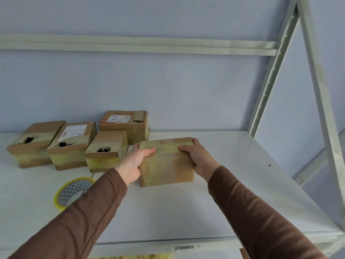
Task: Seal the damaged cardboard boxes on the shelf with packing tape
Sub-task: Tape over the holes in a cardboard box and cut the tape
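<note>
Torn boxes point(69, 144) in row near shelf's point(233, 184) rear left, tops holed, contents dark, not discernible; tape roll point(72, 191) flat toward front left. Taped box point(166, 161) mid-shelf, gripped between left hand point(136, 163) and right hand point(197, 157), thumbs over top, arms extended.

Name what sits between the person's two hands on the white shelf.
In the head view, a tape-wrapped brown cardboard box sits between the left hand and the right hand; both hands grip its ends.
</note>
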Action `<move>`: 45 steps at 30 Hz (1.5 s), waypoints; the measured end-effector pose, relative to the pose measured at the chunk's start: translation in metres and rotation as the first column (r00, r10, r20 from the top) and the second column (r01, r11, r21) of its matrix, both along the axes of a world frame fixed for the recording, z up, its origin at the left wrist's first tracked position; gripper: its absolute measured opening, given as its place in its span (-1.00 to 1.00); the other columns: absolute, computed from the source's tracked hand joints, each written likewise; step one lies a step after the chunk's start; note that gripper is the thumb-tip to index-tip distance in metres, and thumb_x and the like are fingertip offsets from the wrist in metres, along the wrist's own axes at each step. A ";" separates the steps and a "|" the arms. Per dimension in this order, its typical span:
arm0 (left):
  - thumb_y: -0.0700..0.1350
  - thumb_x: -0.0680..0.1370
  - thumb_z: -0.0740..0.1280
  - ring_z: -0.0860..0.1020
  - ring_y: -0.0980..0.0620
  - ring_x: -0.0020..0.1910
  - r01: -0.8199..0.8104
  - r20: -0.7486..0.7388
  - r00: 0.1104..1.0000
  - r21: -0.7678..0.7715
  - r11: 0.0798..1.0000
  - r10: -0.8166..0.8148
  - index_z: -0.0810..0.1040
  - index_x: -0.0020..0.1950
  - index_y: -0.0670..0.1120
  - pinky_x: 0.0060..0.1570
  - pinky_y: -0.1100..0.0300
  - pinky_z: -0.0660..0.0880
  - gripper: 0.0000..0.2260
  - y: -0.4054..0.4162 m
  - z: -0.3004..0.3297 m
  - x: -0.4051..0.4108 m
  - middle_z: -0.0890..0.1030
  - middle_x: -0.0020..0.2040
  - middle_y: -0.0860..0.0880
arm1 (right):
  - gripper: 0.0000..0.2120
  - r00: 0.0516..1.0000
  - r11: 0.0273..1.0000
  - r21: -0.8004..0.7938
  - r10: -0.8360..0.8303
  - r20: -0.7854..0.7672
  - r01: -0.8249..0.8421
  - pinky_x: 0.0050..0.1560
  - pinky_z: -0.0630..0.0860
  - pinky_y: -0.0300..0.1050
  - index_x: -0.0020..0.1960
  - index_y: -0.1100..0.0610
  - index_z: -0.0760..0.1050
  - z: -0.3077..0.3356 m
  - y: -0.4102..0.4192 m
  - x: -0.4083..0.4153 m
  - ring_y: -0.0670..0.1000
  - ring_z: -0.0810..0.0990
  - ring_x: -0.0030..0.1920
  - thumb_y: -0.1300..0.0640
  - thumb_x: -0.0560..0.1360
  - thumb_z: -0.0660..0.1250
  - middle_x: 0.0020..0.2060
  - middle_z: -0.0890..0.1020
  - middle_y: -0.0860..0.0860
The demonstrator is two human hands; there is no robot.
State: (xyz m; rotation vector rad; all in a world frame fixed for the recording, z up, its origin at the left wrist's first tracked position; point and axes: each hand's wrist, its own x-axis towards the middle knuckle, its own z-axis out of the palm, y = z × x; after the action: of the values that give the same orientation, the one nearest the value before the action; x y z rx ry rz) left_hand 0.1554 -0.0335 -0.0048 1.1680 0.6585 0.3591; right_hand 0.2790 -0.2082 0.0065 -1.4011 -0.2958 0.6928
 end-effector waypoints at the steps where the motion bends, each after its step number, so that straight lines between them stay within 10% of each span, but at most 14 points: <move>1: -0.14 0.48 0.55 0.52 -0.22 0.38 0.007 -0.006 1.000 0.010 1.000 -0.007 0.20 0.63 0.01 0.39 -0.27 0.43 -0.19 -0.002 0.000 -0.002 0.52 0.43 -0.18 | -0.61 1.000 1.000 0.006 0.004 0.007 -0.004 -0.01 0.68 0.04 0.35 0.03 0.42 0.001 -0.002 -0.002 0.13 0.70 0.10 0.18 0.57 0.42 0.15 0.68 0.10; 5: 0.07 0.50 0.52 0.63 -0.17 0.26 0.087 0.113 0.990 -0.015 0.996 -0.084 0.50 0.42 -0.02 0.31 -0.25 0.51 -0.47 -0.008 0.009 -0.025 0.61 0.34 -0.16 | -0.57 0.991 0.991 0.110 0.068 0.114 -0.081 -0.11 0.64 -0.12 0.32 0.00 0.41 0.002 -0.019 -0.015 0.03 0.71 0.03 0.02 0.53 0.49 0.16 0.67 0.06; 9: 0.08 0.60 0.35 0.44 0.07 0.47 0.037 0.230 0.970 0.170 0.985 -0.076 0.60 -0.10 -0.08 0.44 -0.09 0.33 -0.76 -0.020 0.011 -0.051 0.49 0.48 0.14 | -0.51 0.962 0.991 0.120 0.023 0.272 -0.058 0.33 0.50 0.16 0.13 0.05 0.52 -0.012 -0.036 -0.035 0.08 0.62 0.24 -0.31 0.43 0.45 0.19 0.63 -0.01; 12: -0.27 0.65 0.24 0.08 0.23 0.61 0.141 0.144 0.962 0.466 0.873 -0.232 0.58 0.22 0.02 0.52 0.15 0.12 -0.74 -0.029 -0.011 -0.064 0.16 0.62 0.26 | -0.88 0.919 0.988 0.118 0.048 0.391 -0.102 0.50 0.36 0.21 0.02 0.05 0.50 -0.033 -0.045 -0.040 -0.08 0.47 0.42 0.06 0.53 0.39 0.35 0.53 -0.21; 15: -0.21 0.69 0.25 -0.11 0.30 0.61 0.216 0.005 0.962 0.591 0.777 -0.271 0.36 0.52 0.23 0.61 0.09 0.02 -0.52 -0.028 -0.007 -0.074 -0.05 0.65 0.30 | -0.64 0.869 0.980 0.005 0.174 0.464 -0.199 0.57 0.28 0.04 0.35 -0.09 0.51 -0.033 -0.058 -0.037 -0.26 0.31 0.51 0.22 0.62 0.34 0.51 0.35 -0.31; 18: 0.21 0.66 0.20 -0.30 0.35 0.57 0.293 -0.203 0.944 0.878 0.379 -0.260 0.05 0.66 0.19 0.58 0.13 -0.24 -0.39 -0.024 0.009 -0.073 -0.23 0.64 0.30 | -0.43 0.686 0.962 -0.202 0.274 0.674 -0.186 0.62 0.03 -0.15 0.59 -0.15 0.27 -0.014 -0.063 -0.031 -0.35 0.01 0.58 -0.06 0.63 0.36 0.60 0.16 -0.31; 21: 0.51 0.50 0.07 -0.44 0.27 0.54 0.527 -0.545 0.823 0.837 -0.145 -0.156 -0.23 0.66 0.09 0.48 0.26 -0.41 -0.09 -0.027 0.012 -0.064 -0.37 0.61 0.16 | -0.15 0.334 0.861 -0.493 0.505 0.796 -0.127 0.61 -0.13 -0.16 0.67 -0.10 0.07 -0.001 -0.058 -0.028 -0.27 -0.17 0.61 -0.42 0.51 0.25 0.65 0.02 -0.21; 24: 0.46 0.53 0.01 -0.34 0.16 0.61 0.575 -0.602 0.794 0.788 -0.218 -0.082 -0.24 0.67 -0.02 0.54 0.23 -0.37 -0.09 -0.031 0.006 -0.059 -0.29 0.65 0.03 | -0.15 0.095 0.756 -0.654 0.649 0.755 0.034 0.65 -0.14 0.01 0.68 -0.01 0.02 -0.008 -0.050 -0.029 -0.10 -0.12 0.65 -0.41 0.55 0.14 0.66 0.04 -0.09; 28: 0.41 0.56 -0.03 -0.28 0.18 0.61 0.553 -0.583 0.809 0.798 -0.240 -0.071 -0.20 0.68 -0.04 0.48 0.34 -0.38 -0.15 -0.029 0.007 -0.057 -0.26 0.64 0.07 | -0.22 0.061 0.770 -0.631 0.628 0.776 0.093 0.62 -0.23 -0.08 0.68 0.05 0.04 -0.015 -0.048 -0.032 -0.05 -0.07 0.66 -0.36 0.60 0.03 0.66 0.08 -0.04; 31: 0.40 0.57 0.05 -0.31 0.30 0.58 0.542 -0.555 0.811 0.832 -0.123 -0.186 -0.17 0.67 0.13 0.55 0.24 -0.32 -0.23 -0.027 0.006 -0.061 -0.27 0.59 0.25 | -0.24 0.113 0.780 -0.624 0.616 0.780 0.051 0.64 -0.14 -0.04 0.67 0.02 0.07 -0.013 -0.050 -0.033 -0.08 -0.06 0.65 -0.32 0.61 0.14 0.64 0.10 -0.10; 35: 0.41 0.55 0.26 -0.15 0.31 0.58 0.282 -0.088 0.953 0.600 0.749 -0.289 -0.07 0.60 0.43 0.55 0.03 -0.16 -0.28 -0.021 0.007 -0.077 -0.14 0.61 0.38 | -0.25 0.749 0.940 -0.250 0.336 0.570 -0.231 0.52 0.06 -0.29 0.61 -0.31 0.10 -0.005 -0.062 -0.032 -0.30 0.08 0.57 -0.41 0.51 0.29 0.54 0.20 -0.40; 37: 0.41 0.51 0.24 0.18 0.13 0.57 0.110 0.009 0.993 0.221 0.969 -0.115 0.09 0.65 0.24 0.58 0.00 0.08 -0.23 -0.017 0.005 -0.078 0.15 0.65 0.16 | -0.30 0.920 0.976 -0.150 0.199 0.338 -0.156 0.54 0.23 -0.11 0.60 -0.22 0.23 -0.008 -0.065 -0.024 -0.18 0.31 0.52 -0.45 0.53 0.20 0.52 0.37 -0.24; 40: 0.37 0.60 0.12 0.54 -0.06 0.28 0.206 0.019 0.979 -0.111 0.972 -0.205 0.47 0.50 -0.02 0.29 -0.01 0.45 -0.36 -0.024 0.000 -0.075 0.57 0.37 -0.13 | -0.40 0.964 0.955 -0.197 0.244 0.102 -0.221 0.35 0.50 -0.01 0.36 -0.06 0.58 -0.016 -0.061 -0.020 -0.03 0.64 0.26 -0.41 0.61 0.06 0.23 0.69 -0.06; 45: 0.20 0.59 0.30 0.59 -0.08 0.06 -0.019 0.296 0.955 -0.031 0.999 0.027 0.60 0.17 -0.08 0.17 0.00 0.49 -0.62 -0.032 0.014 -0.069 0.65 0.08 -0.10 | -0.52 0.995 0.991 0.134 -0.013 0.098 0.000 0.10 0.50 -0.10 0.16 0.03 0.62 -0.015 -0.051 -0.030 -0.07 0.64 0.14 -0.34 0.58 0.25 0.10 0.68 -0.10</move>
State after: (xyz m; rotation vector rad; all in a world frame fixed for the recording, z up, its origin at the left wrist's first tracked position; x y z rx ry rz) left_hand 0.0862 -0.0655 0.0096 1.0537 0.4134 0.5317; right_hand 0.2490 -0.2588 -0.0087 -1.3092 -0.4083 0.5889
